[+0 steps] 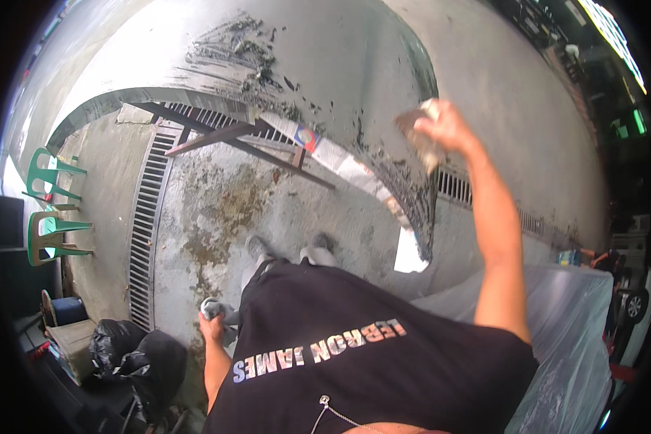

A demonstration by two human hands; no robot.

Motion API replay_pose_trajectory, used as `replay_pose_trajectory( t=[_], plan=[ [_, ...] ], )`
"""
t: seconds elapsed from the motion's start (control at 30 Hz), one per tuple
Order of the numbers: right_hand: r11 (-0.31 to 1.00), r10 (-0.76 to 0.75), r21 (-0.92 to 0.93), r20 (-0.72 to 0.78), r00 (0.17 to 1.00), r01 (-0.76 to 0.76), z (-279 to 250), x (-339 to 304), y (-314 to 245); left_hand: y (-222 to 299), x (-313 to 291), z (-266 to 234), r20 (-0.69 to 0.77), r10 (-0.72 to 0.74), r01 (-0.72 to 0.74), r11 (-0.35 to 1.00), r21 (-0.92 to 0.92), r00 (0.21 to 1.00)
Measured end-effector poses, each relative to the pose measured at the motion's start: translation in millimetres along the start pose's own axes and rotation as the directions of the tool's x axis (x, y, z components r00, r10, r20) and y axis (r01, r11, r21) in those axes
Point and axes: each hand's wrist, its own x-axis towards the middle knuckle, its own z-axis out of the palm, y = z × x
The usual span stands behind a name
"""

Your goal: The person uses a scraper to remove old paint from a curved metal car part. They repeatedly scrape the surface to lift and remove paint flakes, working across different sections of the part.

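Observation:
My right hand is raised at the right edge of a large curved grey panel. It is closed around a flat, brownish tool, blurred; whether this is a scraper or a brush I cannot tell. Dark, rough streaks and crumbs cover part of the panel, and more dark residue coats its narrow pointed end. Strips of printed paper run along the panel's near edge. Down by my left side, my left hand grips a bunched grey cloth.
Beneath the panel stands a dark metal frame. A drain grate crosses the stained concrete floor. Green plastic chairs and black bags are at left. At right is plastic sheeting; a white vehicle stands beyond.

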Motion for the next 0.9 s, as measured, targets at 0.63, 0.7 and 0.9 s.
replay_pose_trajectory(
  t=[0.63, 0.7, 0.9],
  plan=[
    [0.987, -0.056, -0.143, 0.135, 0.989, 0.075, 12, -8, -1, 53, -16, 12, 0.024, 0.02, -0.02, 0.999, -0.03, 1.0],
    [0.997, 0.022, -0.069, 0.038, 0.999, -0.019, 4, 5, 14, 36, -12, 8, -0.006, 0.044, -0.043, 0.998, 0.043, 0.999],
    [0.996, -0.032, -0.084, 0.039, 0.999, 0.035, -5, 3, 12, 37, -20, 5, -0.012, 0.007, -0.008, 0.998, -0.06, 1.0]
  ],
)
